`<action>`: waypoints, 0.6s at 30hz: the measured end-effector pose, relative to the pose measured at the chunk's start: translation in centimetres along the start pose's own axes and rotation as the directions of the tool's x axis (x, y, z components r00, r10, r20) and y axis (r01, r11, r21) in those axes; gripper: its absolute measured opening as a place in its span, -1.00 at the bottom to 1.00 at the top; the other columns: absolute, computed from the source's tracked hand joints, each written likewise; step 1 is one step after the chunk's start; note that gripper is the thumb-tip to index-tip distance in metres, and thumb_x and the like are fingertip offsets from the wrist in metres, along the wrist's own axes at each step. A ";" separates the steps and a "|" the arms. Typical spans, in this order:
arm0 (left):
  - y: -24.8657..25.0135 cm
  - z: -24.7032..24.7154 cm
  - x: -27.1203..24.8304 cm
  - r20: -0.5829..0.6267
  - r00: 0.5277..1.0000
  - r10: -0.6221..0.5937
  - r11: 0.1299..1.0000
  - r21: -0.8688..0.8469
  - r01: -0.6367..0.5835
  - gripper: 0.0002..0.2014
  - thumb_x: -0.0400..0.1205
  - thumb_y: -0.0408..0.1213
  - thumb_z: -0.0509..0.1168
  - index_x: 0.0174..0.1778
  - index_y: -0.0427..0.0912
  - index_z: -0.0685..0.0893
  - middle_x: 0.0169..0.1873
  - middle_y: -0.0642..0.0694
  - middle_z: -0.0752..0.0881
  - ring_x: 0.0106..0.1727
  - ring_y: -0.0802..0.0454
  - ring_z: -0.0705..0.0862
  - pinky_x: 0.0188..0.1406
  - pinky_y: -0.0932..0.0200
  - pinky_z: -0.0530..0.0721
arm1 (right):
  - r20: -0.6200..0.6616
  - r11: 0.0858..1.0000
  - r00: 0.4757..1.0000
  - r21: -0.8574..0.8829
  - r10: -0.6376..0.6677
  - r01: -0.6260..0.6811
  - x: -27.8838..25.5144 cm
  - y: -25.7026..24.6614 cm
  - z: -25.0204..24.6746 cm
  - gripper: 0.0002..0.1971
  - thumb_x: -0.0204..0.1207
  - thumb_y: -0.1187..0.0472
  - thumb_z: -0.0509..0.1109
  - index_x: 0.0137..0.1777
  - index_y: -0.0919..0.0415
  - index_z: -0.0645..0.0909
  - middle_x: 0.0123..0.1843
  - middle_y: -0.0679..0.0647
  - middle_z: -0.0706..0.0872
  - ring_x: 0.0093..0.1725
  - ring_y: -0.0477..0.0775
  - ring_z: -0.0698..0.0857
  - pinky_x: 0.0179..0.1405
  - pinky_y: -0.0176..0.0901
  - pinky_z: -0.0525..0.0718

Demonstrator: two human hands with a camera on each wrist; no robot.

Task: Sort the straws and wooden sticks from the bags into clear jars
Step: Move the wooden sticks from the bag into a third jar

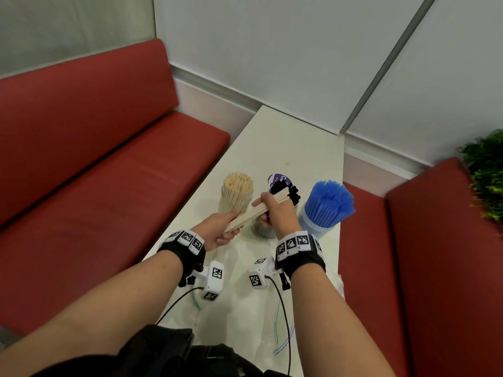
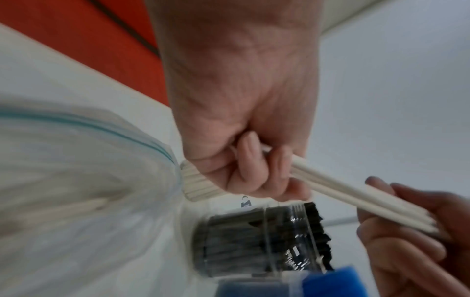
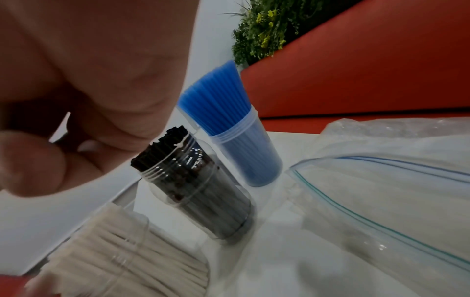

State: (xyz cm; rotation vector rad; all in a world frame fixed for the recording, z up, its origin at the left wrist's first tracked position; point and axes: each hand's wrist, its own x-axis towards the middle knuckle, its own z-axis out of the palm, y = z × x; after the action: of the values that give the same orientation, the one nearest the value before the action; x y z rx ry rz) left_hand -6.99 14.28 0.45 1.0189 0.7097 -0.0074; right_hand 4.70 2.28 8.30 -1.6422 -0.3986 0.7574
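Note:
A small bundle of wooden sticks (image 1: 255,210) slants above the white table (image 1: 285,137). My left hand (image 1: 220,229) grips its near end, fingers curled round it (image 2: 257,172). My right hand (image 1: 275,210) pinches the far end of the sticks (image 2: 396,209). Just beyond my left hand stands a clear jar full of wooden sticks (image 1: 237,194) (image 3: 106,261). Behind my right hand is a jar of black straws (image 1: 283,191) (image 3: 201,193). To the right stands a jar of blue straws (image 1: 325,210) (image 3: 236,140).
Clear zip bags (image 3: 381,201) (image 2: 63,180) lie flat on the table near me. Red bench seats (image 1: 95,172) flank the table on both sides. A green plant (image 1: 487,170) stands at the right. A white wall closes the table's far end.

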 end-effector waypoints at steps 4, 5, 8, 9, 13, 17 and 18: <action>1.0 -0.1 0.5 -0.039 0.995 -0.094 0.950 -0.303 0.078 -0.76 0.72 -0.18 0.20 -0.01 -0.31 0.63 -0.48 -0.13 0.65 -0.60 0.13 0.56 -0.75 0.38 0.50 | 0.079 0.996 0.993 -0.026 -0.083 0.086 -0.1 -1.3 1.1 -0.78 0.62 0.35 0.39 -0.08 0.58 0.70 -0.57 0.09 0.58 -0.65 -0.04 0.49 -0.69 -0.27 0.55; 1.2 -0.1 0.6 -0.050 0.993 -0.110 0.942 -0.323 0.088 -0.75 0.72 -0.18 0.19 -0.05 -0.31 0.64 -0.48 -0.14 0.66 -0.60 0.12 0.58 -0.73 0.37 0.54 | 0.117 0.995 0.990 -0.051 -0.084 0.090 -0.1 -1.7 1.3 -0.78 0.60 0.36 0.41 -0.06 0.61 0.69 -0.54 0.12 0.61 -0.62 -0.02 0.53 -0.66 -0.25 0.61; 1.8 0.1 0.9 -0.107 0.982 -0.154 0.947 -0.301 0.116 -0.71 0.73 -0.16 0.18 -0.21 -0.26 0.63 -0.56 -0.10 0.61 -0.64 0.15 0.56 -0.76 0.37 0.52 | 0.243 0.987 0.969 -0.134 -0.050 0.084 0.5 -2.9 1.4 -0.79 0.58 0.36 0.44 -0.01 0.58 0.72 -0.31 0.32 0.72 -0.46 0.09 0.69 -0.44 -0.16 0.79; 1.9 0.1 1.1 -0.127 0.977 -0.171 0.946 -0.298 0.126 -0.71 0.73 -0.16 0.17 -0.26 -0.22 0.61 -0.59 -0.07 0.56 -0.67 0.17 0.52 -0.79 0.39 0.46 | 0.279 0.984 0.960 -0.159 -0.031 0.078 0.8 -3.3 1.3 -0.81 0.58 0.35 0.45 -0.01 0.54 0.74 -0.24 0.37 0.76 -0.40 0.13 0.74 -0.36 -0.15 0.82; 2.6 -0.3 1.9 -0.184 0.967 -0.177 0.948 -0.296 0.117 -0.75 0.73 -0.21 0.13 -0.25 -0.16 0.53 -0.58 -0.02 0.45 -0.73 0.20 0.40 -0.86 0.42 0.22 | 0.376 0.974 0.925 -0.223 0.057 0.031 1.9 -4.3 1.5 -0.85 0.56 0.39 0.48 0.01 0.53 0.76 -0.05 0.52 0.80 -0.19 0.29 0.80 -0.21 -0.20 0.85; 3.8 -0.7 2.4 -0.293 0.953 -0.073 0.997 -0.051 0.061 -0.77 0.70 -0.18 0.21 -0.21 -0.23 0.60 -0.58 -0.10 0.54 -0.72 0.12 0.35 -0.80 0.41 0.18 | 0.368 0.978 0.927 -0.210 0.076 0.004 3.6 -5.4 1.2 -0.81 0.53 0.44 0.51 0.01 0.63 0.72 -0.12 0.46 0.75 -0.21 0.23 0.84 -0.23 -0.26 0.84; 4.0 -0.8 2.8 -0.360 0.933 -0.018 0.998 0.046 0.037 -0.77 0.68 -0.21 0.22 -0.17 -0.30 0.64 -0.54 -0.16 0.60 -0.69 0.06 0.42 -0.76 0.38 0.27 | 0.355 0.972 0.932 -0.235 0.071 0.015 4.0 -5.8 1.0 -0.79 0.52 0.44 0.52 0.01 0.65 0.71 -0.16 0.41 0.74 -0.23 0.21 0.84 -0.24 -0.26 0.84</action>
State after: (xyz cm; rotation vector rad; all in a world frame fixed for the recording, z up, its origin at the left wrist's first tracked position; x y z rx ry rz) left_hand -3.96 17.95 1.78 1.0722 1.0636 0.1406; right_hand 7.83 6.87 12.79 -1.7297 -0.7522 1.0732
